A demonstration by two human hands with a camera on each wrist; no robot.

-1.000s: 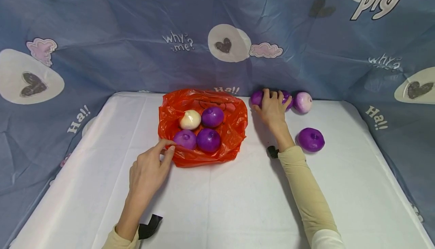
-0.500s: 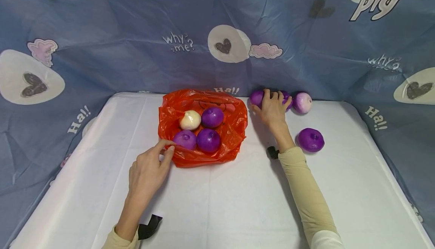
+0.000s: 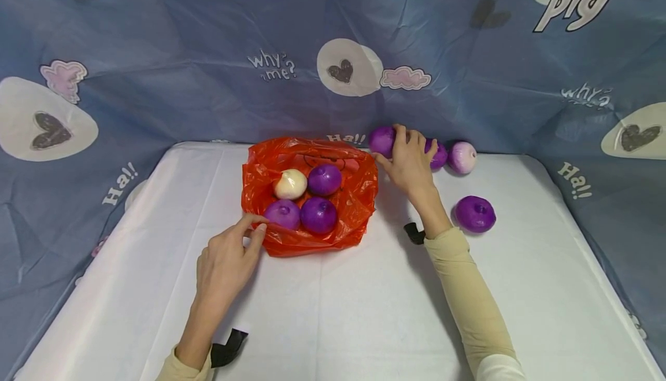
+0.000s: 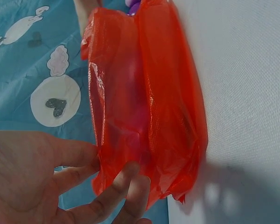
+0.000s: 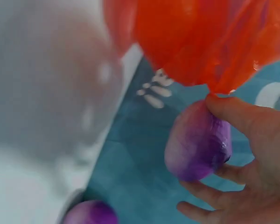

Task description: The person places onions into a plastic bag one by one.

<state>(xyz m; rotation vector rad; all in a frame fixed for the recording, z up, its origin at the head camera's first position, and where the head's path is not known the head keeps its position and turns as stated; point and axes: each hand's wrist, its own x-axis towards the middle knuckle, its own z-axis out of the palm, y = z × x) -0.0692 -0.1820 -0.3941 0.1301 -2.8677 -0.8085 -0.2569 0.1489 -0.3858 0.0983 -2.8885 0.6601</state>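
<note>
A red plastic bag (image 3: 359,219) lies spread with its mouth facing up, holding several purple onions (image 3: 319,215) and one whitish onion (image 3: 291,184). My left hand (image 3: 226,265) pinches the bag's near left rim between thumb and finger; the left wrist view shows the fingers against the red film (image 4: 172,93). Right of the bag's far corner, my right hand (image 3: 413,167) holds a purple onion (image 5: 198,140) between thumb and fingers, raised off the cloth. In the right wrist view the thumb tip is close to the bag's edge; whether they touch I cannot tell.
Behind the right hand sits another purple onion (image 3: 438,155), partly hidden, beside a pale pink-white onion (image 3: 462,158). A further purple onion (image 3: 476,214) lies nearer, right of the right forearm. White cloth (image 3: 322,311) covers the table; a blue printed curtain (image 3: 234,103) stands behind it.
My right hand has lifted the purple onion and shifted it slightly left toward the bag, away from the other onions. The left hand stays on the bag's rim.
</note>
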